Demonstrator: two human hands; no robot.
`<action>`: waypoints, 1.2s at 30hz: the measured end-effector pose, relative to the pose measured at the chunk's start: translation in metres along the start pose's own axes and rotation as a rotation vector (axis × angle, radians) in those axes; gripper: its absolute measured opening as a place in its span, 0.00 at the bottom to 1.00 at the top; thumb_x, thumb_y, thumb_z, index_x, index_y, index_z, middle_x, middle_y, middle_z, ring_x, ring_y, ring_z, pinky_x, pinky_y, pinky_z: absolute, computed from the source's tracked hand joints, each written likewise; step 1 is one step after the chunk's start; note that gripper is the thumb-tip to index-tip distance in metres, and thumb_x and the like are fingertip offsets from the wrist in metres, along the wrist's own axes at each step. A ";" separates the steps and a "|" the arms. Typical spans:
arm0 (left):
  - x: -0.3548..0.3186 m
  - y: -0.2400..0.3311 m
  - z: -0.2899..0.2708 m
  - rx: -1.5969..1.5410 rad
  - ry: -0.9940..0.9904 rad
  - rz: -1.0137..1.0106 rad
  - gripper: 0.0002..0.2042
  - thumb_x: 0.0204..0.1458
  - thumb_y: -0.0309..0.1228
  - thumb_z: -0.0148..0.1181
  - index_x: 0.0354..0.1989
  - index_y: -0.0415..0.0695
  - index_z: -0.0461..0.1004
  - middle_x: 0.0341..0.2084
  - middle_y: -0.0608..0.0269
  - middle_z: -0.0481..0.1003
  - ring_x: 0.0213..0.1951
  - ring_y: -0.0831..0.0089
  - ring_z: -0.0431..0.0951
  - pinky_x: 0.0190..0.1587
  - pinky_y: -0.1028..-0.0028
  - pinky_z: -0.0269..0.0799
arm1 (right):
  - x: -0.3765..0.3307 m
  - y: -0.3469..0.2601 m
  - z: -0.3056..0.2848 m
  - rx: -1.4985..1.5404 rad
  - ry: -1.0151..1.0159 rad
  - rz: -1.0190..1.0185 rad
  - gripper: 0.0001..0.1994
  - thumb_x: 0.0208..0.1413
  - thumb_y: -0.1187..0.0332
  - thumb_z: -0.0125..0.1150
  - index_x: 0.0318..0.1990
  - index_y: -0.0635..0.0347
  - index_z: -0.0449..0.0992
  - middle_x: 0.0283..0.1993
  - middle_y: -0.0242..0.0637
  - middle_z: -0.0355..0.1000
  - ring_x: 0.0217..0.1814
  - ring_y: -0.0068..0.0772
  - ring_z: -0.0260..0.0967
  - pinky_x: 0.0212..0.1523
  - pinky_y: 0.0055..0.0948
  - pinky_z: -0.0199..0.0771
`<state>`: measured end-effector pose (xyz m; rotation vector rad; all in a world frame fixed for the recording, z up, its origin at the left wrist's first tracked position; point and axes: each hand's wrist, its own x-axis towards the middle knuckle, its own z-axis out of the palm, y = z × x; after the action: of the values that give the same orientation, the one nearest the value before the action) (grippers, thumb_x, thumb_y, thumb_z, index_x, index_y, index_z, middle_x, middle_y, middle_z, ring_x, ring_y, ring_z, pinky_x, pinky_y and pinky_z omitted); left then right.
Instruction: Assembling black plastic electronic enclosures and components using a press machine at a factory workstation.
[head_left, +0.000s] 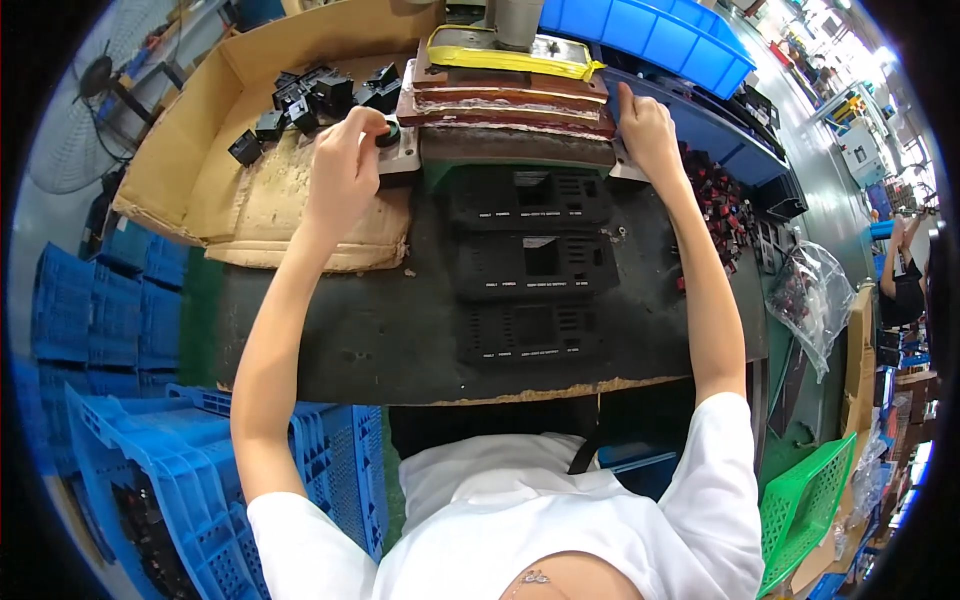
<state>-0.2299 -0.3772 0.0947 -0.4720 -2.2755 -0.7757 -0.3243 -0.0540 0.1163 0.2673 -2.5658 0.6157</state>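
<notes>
My left hand is curled closed beside a round dark green button on a grey box; I see nothing held in it. On the other side of the press, my right hand is curled with its thumb raised, close against a pale box whose top it mostly hides. Between the hands is the press head's stack of plates, with yellow tape around the upper plate. In front of it three black plastic panels with cutouts lie in a row: a far one, a middle one and a near one.
A cardboard tray with several black plastic parts stands at the left. Blue bins and a heap of small red and black parts are at the right. Blue crates and a green basket flank me.
</notes>
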 end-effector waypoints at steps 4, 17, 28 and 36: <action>0.001 0.009 -0.014 -0.007 0.165 0.086 0.10 0.47 0.17 0.46 0.38 0.41 0.68 0.32 0.59 0.73 0.36 0.62 0.73 0.40 0.70 0.66 | -0.001 0.004 0.003 -0.007 0.038 -0.021 0.25 0.60 0.56 0.41 0.22 0.70 0.71 0.27 0.59 0.68 0.37 0.62 0.64 0.39 0.51 0.61; 0.001 0.021 -0.020 0.077 0.070 0.206 0.09 0.48 0.21 0.51 0.39 0.41 0.69 0.32 0.59 0.73 0.36 0.60 0.73 0.39 0.67 0.66 | 0.023 -0.045 -0.025 0.222 0.182 -0.435 0.20 0.59 0.57 0.47 0.24 0.67 0.68 0.21 0.39 0.65 0.25 0.32 0.62 0.30 0.30 0.63; -0.003 0.019 -0.016 0.037 -0.075 0.186 0.10 0.48 0.23 0.50 0.40 0.42 0.68 0.32 0.57 0.72 0.35 0.58 0.72 0.39 0.66 0.66 | 0.045 -0.078 -0.005 0.052 -0.219 -0.754 0.22 0.54 0.52 0.52 0.49 0.59 0.65 0.46 0.45 0.66 0.51 0.46 0.62 0.53 0.35 0.60; -0.004 0.017 -0.013 -1.020 -0.075 -0.300 0.09 0.55 0.32 0.52 0.39 0.39 0.71 0.28 0.66 0.74 0.28 0.80 0.72 0.33 0.80 0.68 | 0.002 -0.110 -0.045 0.083 -0.002 -0.843 0.21 0.48 0.58 0.59 0.47 0.59 0.67 0.50 0.42 0.65 0.51 0.43 0.62 0.54 0.39 0.59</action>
<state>-0.2123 -0.3734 0.1058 -0.6011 -1.8764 -2.1020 -0.2751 -0.1297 0.1937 1.2763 -2.1331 0.3804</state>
